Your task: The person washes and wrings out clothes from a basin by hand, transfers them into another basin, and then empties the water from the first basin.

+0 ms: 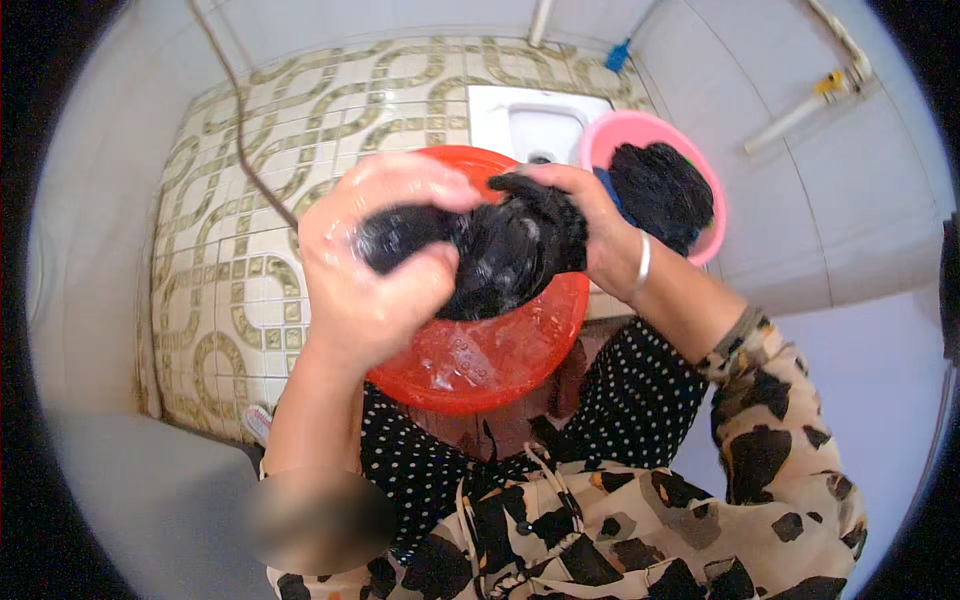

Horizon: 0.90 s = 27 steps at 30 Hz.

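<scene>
Above the red basin (545, 365), a wet black cloth (505, 260) with some suds on it is bunched between my two hands. My left hand (345, 255) is curled around its left end, thumb below and fingers above, slightly smeared by motion. On the other end, my right hand (605, 225) grips the cloth from the right side, and most of its fingers are hidden behind it. Water with a little foam shows in the basin below. Whether the cloth is a single garment cannot be made out.
A pink basin (622, 125) holding dark clothes (660, 190) stands to the right, next to a white squat toilet (490, 110). A brown hose (240, 150) runs down the left. A pipe with a yellow valve (830, 85) juts from the right wall.
</scene>
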Available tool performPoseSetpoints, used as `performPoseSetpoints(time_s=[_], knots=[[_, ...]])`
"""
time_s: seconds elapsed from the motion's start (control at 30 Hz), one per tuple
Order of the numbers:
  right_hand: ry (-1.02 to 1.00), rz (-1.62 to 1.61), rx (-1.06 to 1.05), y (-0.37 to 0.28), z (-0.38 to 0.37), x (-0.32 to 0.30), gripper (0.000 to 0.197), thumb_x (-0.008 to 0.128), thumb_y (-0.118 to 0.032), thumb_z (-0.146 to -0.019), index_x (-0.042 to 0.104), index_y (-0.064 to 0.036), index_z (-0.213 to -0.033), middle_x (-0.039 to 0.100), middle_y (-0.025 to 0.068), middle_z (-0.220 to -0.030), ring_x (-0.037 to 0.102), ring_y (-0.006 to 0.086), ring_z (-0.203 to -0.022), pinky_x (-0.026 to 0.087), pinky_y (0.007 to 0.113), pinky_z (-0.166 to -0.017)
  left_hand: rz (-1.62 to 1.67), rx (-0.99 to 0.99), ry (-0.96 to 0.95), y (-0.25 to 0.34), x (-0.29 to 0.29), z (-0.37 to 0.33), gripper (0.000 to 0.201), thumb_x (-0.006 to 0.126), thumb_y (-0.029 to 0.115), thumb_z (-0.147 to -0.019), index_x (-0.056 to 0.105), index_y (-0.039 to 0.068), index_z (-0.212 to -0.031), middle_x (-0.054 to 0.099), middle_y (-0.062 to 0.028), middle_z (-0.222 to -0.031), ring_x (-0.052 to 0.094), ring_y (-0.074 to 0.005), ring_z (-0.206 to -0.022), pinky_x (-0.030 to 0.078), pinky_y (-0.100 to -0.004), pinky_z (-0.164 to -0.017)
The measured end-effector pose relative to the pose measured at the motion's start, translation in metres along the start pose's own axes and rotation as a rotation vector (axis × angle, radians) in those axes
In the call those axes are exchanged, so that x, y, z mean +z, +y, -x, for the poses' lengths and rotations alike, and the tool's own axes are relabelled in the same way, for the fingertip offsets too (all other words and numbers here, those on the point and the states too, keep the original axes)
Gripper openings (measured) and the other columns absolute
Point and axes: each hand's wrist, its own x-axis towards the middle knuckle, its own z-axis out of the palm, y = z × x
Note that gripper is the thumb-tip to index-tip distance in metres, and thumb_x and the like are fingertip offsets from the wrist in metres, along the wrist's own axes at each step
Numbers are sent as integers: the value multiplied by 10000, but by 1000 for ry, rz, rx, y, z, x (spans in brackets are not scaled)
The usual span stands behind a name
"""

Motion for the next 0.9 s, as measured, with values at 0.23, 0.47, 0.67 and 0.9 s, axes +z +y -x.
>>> performPoseSetpoints(time_s=[0.23,0.47,0.67,0.9], knots=[[-33,132,206,28,-23,-45,226,572,-220,-734,608,-29,-847,621,107,-766,603,223,-675,504,349,-653,-325,37,-312,19,68,28,218,576,50,-489,601,84,-703,604,-46,-739,581,-250,-724,471,-364,-709],[-171,170,114,68,-40,-59,132,588,-141,-691,575,-20,-744,581,92,-684,569,194,-600,469,310,-575,-426,80,-482,8,114,64,66,543,161,-594,527,103,-568,436,-24,-631,477,-215,-677,406,-322,-615],[-105,242,149,86,-48,-68,142,597,-95,-647,586,-9,-760,584,85,-687,566,179,-598,468,291,-577,-486,57,-662,-9,127,91,71,555,192,-620,567,133,-581,477,-11,-645,480,-203,-692,392,-326,-624],[10,560,42,93,-45,-65,173,600,-44,-610,604,-4,-779,581,72,-667,560,144,-593,463,253,-564,-548,65,-740,-19,139,116,112,547,200,-637,614,119,-597,522,-24,-644,505,-208,-686,394,-331,-565]])
